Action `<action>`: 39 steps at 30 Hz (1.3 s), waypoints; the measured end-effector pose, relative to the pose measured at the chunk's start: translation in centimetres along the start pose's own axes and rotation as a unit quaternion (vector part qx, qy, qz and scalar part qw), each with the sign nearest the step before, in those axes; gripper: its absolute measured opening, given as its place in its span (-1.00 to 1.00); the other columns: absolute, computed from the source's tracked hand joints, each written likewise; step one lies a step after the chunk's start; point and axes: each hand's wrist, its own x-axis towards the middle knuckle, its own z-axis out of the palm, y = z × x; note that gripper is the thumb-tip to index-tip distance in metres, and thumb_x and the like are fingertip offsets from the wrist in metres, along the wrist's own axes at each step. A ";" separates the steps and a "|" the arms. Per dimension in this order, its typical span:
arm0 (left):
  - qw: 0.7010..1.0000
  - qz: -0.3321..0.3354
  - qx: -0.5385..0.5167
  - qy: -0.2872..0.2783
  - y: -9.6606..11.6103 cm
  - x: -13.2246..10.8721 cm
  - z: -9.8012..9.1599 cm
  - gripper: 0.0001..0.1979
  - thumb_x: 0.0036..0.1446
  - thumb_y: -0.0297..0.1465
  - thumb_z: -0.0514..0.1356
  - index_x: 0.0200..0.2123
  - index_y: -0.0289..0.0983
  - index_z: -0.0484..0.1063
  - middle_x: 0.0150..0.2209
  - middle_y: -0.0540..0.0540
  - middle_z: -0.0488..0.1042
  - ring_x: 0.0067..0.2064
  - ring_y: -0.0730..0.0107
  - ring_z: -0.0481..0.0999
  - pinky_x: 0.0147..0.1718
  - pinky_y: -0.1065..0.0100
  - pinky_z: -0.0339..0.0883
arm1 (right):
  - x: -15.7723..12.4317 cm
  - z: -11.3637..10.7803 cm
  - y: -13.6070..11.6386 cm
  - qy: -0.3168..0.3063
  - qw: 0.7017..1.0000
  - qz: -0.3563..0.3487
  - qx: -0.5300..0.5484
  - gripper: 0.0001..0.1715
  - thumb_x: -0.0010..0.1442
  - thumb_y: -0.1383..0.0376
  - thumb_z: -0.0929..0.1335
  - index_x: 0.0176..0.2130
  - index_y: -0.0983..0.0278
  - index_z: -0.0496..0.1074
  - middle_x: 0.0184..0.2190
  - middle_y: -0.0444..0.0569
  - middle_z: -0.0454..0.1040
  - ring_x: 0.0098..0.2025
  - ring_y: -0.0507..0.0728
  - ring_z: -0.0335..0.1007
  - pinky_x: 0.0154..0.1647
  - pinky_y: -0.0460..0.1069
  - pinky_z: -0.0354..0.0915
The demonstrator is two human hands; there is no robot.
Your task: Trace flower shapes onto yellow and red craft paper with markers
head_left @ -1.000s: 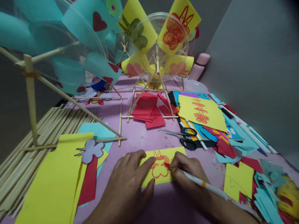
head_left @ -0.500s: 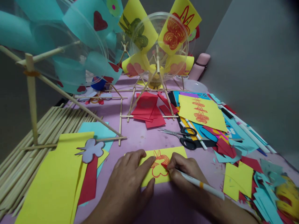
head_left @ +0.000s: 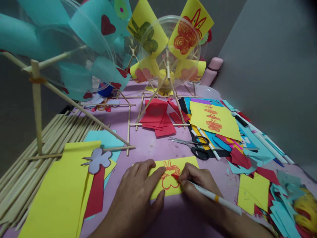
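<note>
A small yellow paper [head_left: 190, 162] lies flat on the pink table before me, bearing a butterfly [head_left: 170, 175] drawn in red outline with curved lines in its upper wings. My left hand [head_left: 141, 185] rests with fingers spread on the paper's left part, pressing it down. In my right hand [head_left: 198, 181] a white marker [head_left: 218, 198] is pinched, its red tip on the drawing's right side. Left of my left hand, a pale purple butterfly cutout [head_left: 97, 161] lies over larger yellow sheets [head_left: 56, 188] and a red strip [head_left: 95, 195].
Wheel-like models on stick frames [head_left: 168, 62] stand ahead and at left. Black-handled scissors [head_left: 192, 144] lie beyond the paper. Wooden sticks [head_left: 47, 148] are piled at left. Paper scraps [head_left: 254, 191], markers [head_left: 267, 138] and a tape roll [head_left: 305, 211] crowd the right. Red papers [head_left: 158, 115] lie ahead.
The right hand and marker have shifted very slightly to the right, the tip still at the drawing. The left hand stays on the paper. The whole view has moved a little.
</note>
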 end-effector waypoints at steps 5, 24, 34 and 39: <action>1.000 -0.002 -0.005 -0.005 0.0 0.0 -0.1 -0.55 0.07 -0.49 0.11 0.07 -0.17 0.29 -0.01 -0.21 0.30 -0.03 0.02 0.29 -0.14 -0.06 0.28 | 0.2 0.2 -0.2 0.020 1.000 0.019 0.000 -0.88 -0.08 0.25 0.19 -0.56 0.21 0.23 -0.72 -0.21 0.16 -0.66 0.02 0.06 -0.63 -0.09 0.02; 0.999 -0.029 -0.024 -0.030 0.4 0.2 -0.8 -0.57 0.06 -0.45 0.13 0.05 -0.15 0.32 -0.01 -0.17 0.29 -0.02 0.06 0.28 -0.10 0.02 0.24 | 0.3 0.4 0.3 -0.003 0.999 -0.010 0.033 -0.92 -0.04 0.31 0.20 -0.50 0.23 0.25 -0.66 -0.22 0.20 -0.61 0.01 0.09 -0.60 -0.11 0.02; 0.998 -0.032 -0.044 -0.040 0.2 0.2 -0.8 -0.57 0.08 -0.44 0.12 0.05 -0.16 0.32 -0.01 -0.17 0.29 -0.02 0.07 0.27 -0.09 0.01 0.22 | 0.3 0.5 0.5 -0.007 0.999 -0.028 0.024 -0.92 -0.03 0.31 0.19 -0.49 0.23 0.24 -0.67 -0.24 0.18 -0.61 0.02 0.08 -0.59 -0.10 0.02; 0.999 -0.030 -0.035 -0.029 0.2 0.3 -0.6 -0.58 0.06 -0.43 0.13 0.04 -0.16 0.35 -0.02 -0.18 0.31 -0.03 0.06 0.29 -0.12 0.02 0.24 | 0.2 0.3 0.5 -0.010 0.999 -0.038 0.026 -0.92 0.01 0.33 0.20 -0.50 0.23 0.24 -0.69 -0.26 0.15 -0.63 0.00 0.06 -0.61 -0.12 0.02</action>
